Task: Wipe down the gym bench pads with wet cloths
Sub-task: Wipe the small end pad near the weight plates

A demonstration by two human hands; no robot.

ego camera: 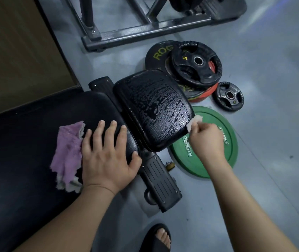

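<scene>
The left hand (106,155) lies flat, fingers straight, on the long black padded bench back (26,142), a fluffy purple cloth (66,153) partly under it at nine o'clock; the right hand (206,140) pinches a small white cloth (195,120) at the four o'clock corner of the wet-streaked black seat pad (154,108), above a green weight plate (217,119).

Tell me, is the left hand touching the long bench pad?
Touching. Head view: left hand lies flat on the long bench pad, thumb at its edge.
</scene>
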